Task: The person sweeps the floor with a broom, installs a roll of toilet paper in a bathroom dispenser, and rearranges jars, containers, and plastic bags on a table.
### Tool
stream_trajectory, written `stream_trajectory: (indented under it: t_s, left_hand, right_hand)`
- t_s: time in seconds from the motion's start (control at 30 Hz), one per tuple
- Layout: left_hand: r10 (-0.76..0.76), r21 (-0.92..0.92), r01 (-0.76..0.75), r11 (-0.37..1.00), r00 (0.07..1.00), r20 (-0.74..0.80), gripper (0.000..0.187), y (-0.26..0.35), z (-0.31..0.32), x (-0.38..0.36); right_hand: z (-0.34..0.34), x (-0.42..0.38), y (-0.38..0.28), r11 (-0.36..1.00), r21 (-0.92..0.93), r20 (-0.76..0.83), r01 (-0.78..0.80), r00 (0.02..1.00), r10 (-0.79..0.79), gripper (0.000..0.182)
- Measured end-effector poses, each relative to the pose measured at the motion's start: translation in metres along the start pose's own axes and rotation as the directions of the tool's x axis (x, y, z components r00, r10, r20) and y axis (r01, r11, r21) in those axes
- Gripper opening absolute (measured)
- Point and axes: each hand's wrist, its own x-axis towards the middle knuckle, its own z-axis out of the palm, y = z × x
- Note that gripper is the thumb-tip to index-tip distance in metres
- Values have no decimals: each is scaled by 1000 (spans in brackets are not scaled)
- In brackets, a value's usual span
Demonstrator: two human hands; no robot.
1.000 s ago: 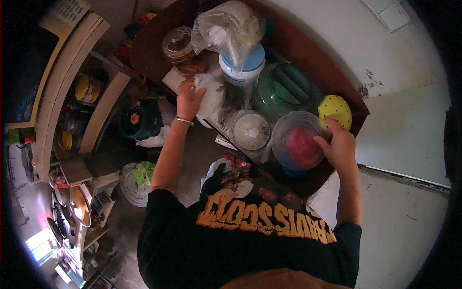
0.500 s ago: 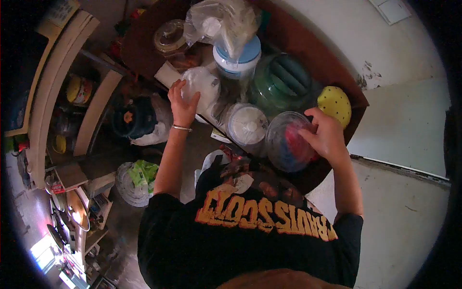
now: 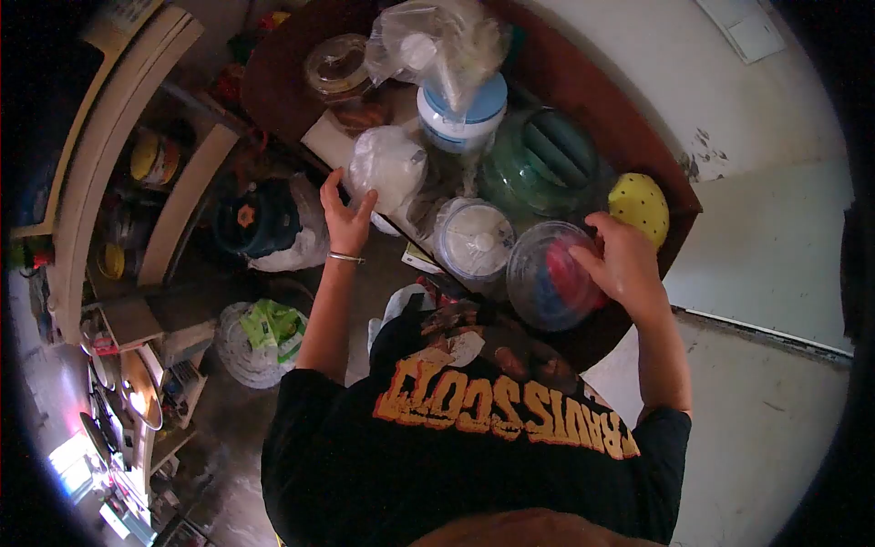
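My left hand (image 3: 348,217) has its fingers spread beside a white plastic-wrapped container (image 3: 388,170), with nothing visible in its grasp. On the right, my right hand (image 3: 622,262) rests at the edge of a clear-lidded tub (image 3: 552,275) with red and blue showing through; thumb and fingers are apart on its rim. Between the hands sits a round white-lidded container (image 3: 474,239). Behind it are a large green jar (image 3: 540,162) and a blue-lidded white tub (image 3: 463,111). A yellow dotted object (image 3: 639,211) lies just beyond my right hand.
A clear plastic bag (image 3: 437,46) lies over the blue lid, near a round clear-lidded jar (image 3: 338,67). Everything stands on a dark brown table (image 3: 661,178). To the left are a dark blue vessel (image 3: 257,219), wooden shelves (image 3: 187,201) and a green packet (image 3: 274,330).
The view has shifted slightly, so the containers appear a little further right and lower. My left hand sits slightly lower relative to the wrapped container. My right hand stays at the tub.
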Motion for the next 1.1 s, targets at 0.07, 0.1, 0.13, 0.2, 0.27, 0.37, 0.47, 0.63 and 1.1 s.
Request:
stream_trajectory:
  t_s: [0.07, 0.1, 0.13, 0.2, 0.27, 0.37, 0.47, 0.63, 1.1]
  left_hand:
    - [-63, -60, 61, 996, 998, -19, 66, -7, 1, -4]
    - [-84, -134, 77, 988, 995, -48, 64, -10, 2, -7]
    - [-106, -204, 88, 975, 991, -78, 62, -12, 5, -11]
    - [-278, -383, 221, 897, 955, -101, 56, -18, 5, -15]
    - [-552, -591, 429, 683, 833, -33, 47, -22, 6, -16]
    - [-683, -583, 542, 605, 729, -30, 34, 3, 4, -4]
    - [-583, -653, 418, 632, 812, -45, 22, -38, 14, 4]
    - [-626, -640, 490, 592, 780, 18, 11, -17, 8, 14]
    - [-666, -681, 572, 458, 728, 163, 12, -21, 3, 8]
  right_hand:
    - [-10, 0, -11, 998, -52, -34, 39, 999, -41, 35]
    - [-16, 2, -19, 995, -79, -50, 63, 997, -67, 35]
    - [-21, 7, -28, 983, -70, -78, 171, 981, -176, 34]
    - [-29, 21, -53, 925, -51, -144, 376, 914, -380, 33]
    - [-33, 43, -89, 882, -63, -32, 466, 883, -469, 31]
    - [-1, 100, -126, 794, -19, 101, 607, 791, -603, 32]
    - [50, 161, -157, 735, -51, 184, 676, 730, -658, 29]
    - [132, 213, -172, 713, -204, 205, 671, 741, -640, 20]
    - [132, 211, -171, 697, -197, 255, 690, 722, -643, 22]
